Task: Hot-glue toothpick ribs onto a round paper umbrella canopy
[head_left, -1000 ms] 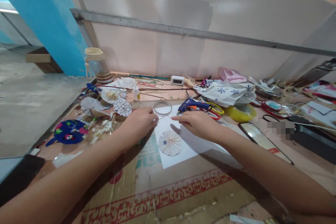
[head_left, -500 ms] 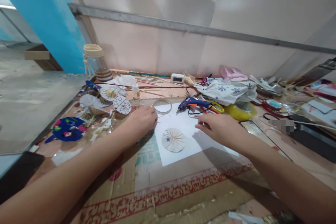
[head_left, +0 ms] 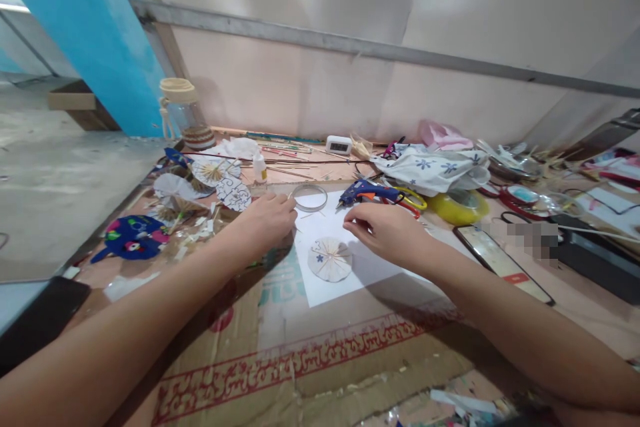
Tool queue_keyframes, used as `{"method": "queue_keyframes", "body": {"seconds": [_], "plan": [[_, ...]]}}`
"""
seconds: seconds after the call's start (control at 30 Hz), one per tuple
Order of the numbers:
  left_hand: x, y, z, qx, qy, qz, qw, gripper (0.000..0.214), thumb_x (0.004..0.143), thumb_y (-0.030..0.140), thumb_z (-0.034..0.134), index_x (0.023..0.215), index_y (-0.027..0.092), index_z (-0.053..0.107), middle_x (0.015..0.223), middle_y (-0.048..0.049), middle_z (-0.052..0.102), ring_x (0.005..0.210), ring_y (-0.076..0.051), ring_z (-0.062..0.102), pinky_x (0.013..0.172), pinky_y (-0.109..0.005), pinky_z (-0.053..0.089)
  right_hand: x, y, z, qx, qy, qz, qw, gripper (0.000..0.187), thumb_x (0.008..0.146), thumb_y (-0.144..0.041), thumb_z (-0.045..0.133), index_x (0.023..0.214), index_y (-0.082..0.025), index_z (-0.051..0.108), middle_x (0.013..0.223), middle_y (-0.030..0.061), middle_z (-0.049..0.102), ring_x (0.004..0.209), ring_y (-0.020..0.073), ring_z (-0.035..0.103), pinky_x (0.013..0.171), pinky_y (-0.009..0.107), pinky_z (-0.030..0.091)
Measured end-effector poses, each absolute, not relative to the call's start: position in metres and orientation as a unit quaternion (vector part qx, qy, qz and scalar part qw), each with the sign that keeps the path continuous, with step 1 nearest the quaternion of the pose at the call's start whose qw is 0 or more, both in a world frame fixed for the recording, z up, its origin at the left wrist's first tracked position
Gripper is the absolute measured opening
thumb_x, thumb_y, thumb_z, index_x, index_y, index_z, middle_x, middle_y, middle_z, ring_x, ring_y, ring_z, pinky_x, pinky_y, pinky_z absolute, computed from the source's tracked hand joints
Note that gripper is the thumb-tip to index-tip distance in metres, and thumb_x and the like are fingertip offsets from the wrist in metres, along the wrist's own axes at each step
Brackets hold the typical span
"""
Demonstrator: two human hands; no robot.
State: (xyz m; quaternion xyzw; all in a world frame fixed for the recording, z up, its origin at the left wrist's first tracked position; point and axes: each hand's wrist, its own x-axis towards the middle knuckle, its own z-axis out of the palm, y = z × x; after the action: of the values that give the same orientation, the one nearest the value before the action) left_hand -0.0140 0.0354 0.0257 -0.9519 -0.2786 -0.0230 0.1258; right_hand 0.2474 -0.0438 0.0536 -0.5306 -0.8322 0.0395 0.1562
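Note:
A small round paper disc (head_left: 329, 259) with thin wooden ribs radiating from its centre and a blue flower print lies on a white sheet (head_left: 345, 273) over cardboard. My left hand (head_left: 267, 220) rests curled at the sheet's upper left corner, fingers closed, beside a clear ring (head_left: 309, 197); what it holds is hidden. My right hand (head_left: 383, 230) hovers just right of and above the disc, fingers bent in a pinch toward it. A blue glue gun (head_left: 367, 192) lies just beyond my right hand.
Finished paper parasols (head_left: 210, 177) and a dark blue patterned one (head_left: 131, 237) lie at left with a glue bottle (head_left: 259, 167) and a jar (head_left: 181, 113). Flowered cloth (head_left: 433, 172), yellow tape roll (head_left: 457, 205), phone (head_left: 503, 263) and tools crowd the right. A white panel wall stands behind.
My right hand moved out to the right of the sheet, then came back left, close above the ribbed disc. My left hand stayed at the sheet's corner.

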Motion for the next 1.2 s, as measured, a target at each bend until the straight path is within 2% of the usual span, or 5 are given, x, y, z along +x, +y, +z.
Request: {"method": "queue_keyframes", "body": {"seconds": [0.37, 0.53, 0.7, 0.97, 1.2], "plan": [[-0.021, 0.036, 0.042, -0.954, -0.276, -0.031, 0.117, 0.024, 0.1, 0.02, 0.058, 0.086, 0.018, 0.077, 0.094, -0.0106, 0.07, 0.087, -0.025, 0.061, 0.077, -0.037, 0.043, 0.247, -0.046, 0.036, -0.51, -0.835, 0.073, 0.194, 0.016, 0.101, -0.021, 0.061, 0.095, -0.019, 0.075, 0.089, 0.007, 0.081, 0.077, 0.0195, 0.07, 0.067, 0.028, 0.04], [-0.012, 0.032, 0.038, -0.96, -0.272, -0.013, 0.066, 0.014, 0.089, 0.01, 0.067, 0.078, 0.017, 0.073, 0.084, -0.0086, 0.069, 0.086, -0.024, 0.061, 0.077, -0.036, 0.043, 0.255, -0.05, 0.029, -0.504, -0.836, 0.09, 0.199, 0.018, 0.102, -0.022, 0.059, 0.095, -0.019, 0.075, 0.089, 0.0061, 0.08, 0.075, 0.0183, 0.068, 0.068, 0.028, 0.042], [-0.007, 0.033, 0.034, -0.937, -0.345, -0.05, -0.001, 0.017, 0.086, 0.008, 0.061, 0.074, 0.016, 0.07, 0.085, -0.0125, 0.07, 0.089, -0.027, 0.064, 0.083, -0.039, 0.045, 0.256, -0.052, 0.025, -0.487, -0.841, 0.087, 0.219, 0.018, 0.102, -0.021, 0.059, 0.094, -0.019, 0.074, 0.086, 0.0059, 0.079, 0.072, 0.0179, 0.068, 0.067, 0.028, 0.046], [0.002, 0.012, 0.052, -0.88, -0.392, -0.079, -0.257, 0.035, 0.094, 0.045, 0.05, 0.089, 0.02, 0.074, 0.074, 0.0006, 0.071, 0.064, -0.015, 0.061, 0.057, -0.025, 0.043, 0.242, -0.053, 0.023, -0.339, -0.872, -0.065, 0.349, 0.02, 0.107, -0.022, 0.056, 0.115, -0.02, 0.074, 0.118, 0.0135, 0.079, 0.106, 0.0232, 0.075, 0.091, 0.039, 0.062], [0.015, 0.002, 0.046, -0.812, -0.35, -0.142, -0.444, 0.038, 0.093, 0.052, 0.053, 0.089, 0.018, 0.068, 0.082, -0.0014, 0.069, 0.076, -0.018, 0.061, 0.069, -0.029, 0.047, 0.231, -0.05, 0.021, -0.322, -0.868, -0.047, 0.375, 0.02, 0.107, -0.019, 0.056, 0.116, -0.021, 0.073, 0.128, 0.0142, 0.077, 0.117, 0.0239, 0.074, 0.098, 0.042, 0.063]]}}
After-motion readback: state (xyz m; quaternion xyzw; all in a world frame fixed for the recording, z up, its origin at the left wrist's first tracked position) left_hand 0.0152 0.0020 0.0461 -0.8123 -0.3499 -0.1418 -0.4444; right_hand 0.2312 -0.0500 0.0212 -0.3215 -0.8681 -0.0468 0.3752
